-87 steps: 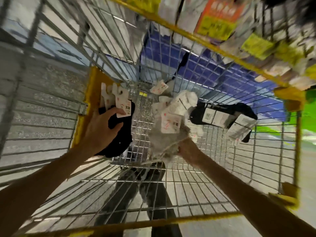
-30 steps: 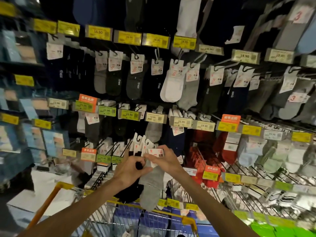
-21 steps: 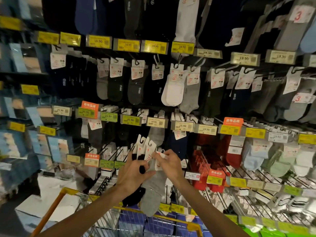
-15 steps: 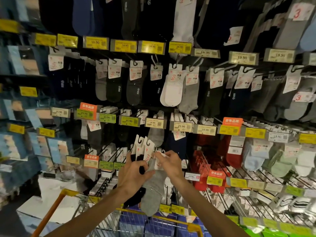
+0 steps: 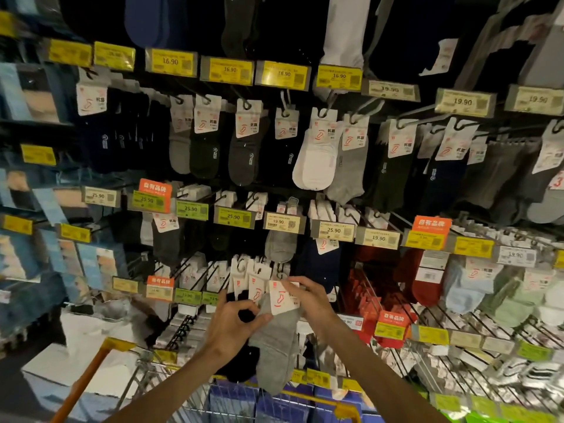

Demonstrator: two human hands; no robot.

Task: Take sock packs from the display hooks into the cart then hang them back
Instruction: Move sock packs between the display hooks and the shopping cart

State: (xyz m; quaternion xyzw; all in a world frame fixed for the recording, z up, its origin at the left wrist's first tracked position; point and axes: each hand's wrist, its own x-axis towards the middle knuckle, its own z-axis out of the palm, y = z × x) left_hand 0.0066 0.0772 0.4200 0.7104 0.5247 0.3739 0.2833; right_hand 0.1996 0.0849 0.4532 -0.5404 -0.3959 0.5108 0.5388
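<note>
1. Step in hand, as I judge it: the hanging-back half of the task. One pack is being picked out of a held bunch so it can go onto a peg.
2. The left hand [image 5: 233, 326] has its fingers curled round a bunch of black sock packs with white card headers [image 5: 241, 366]. Its thumb lies against the pack next to it.
3. That pack, a grey ankle-sock pack [image 5: 279, 340], hangs between the two hands, and its sock body droops below them.
4. The right hand [image 5: 312, 302] pinches the grey pack's white card header with red print [image 5: 280, 296] by its upper edge, thumb under and fingers over.
5. The next move probably calls for lifting the header clear of the bunch. Its hanger loop then has to be turned towards a free peg and slid on.
6. Down to the left of the hands is the wire shopping cart with an orange handle [image 5: 91, 374].
7. Just left of and above the hands are black wire display hooks [image 5: 200, 274] with green price tags [image 5: 187, 296] at their tips. The tags and the packs already crowding the pegs leave little room.
8. To the right of the hands hang red sock packs [image 5: 421, 279], well clear of the work.
</note>
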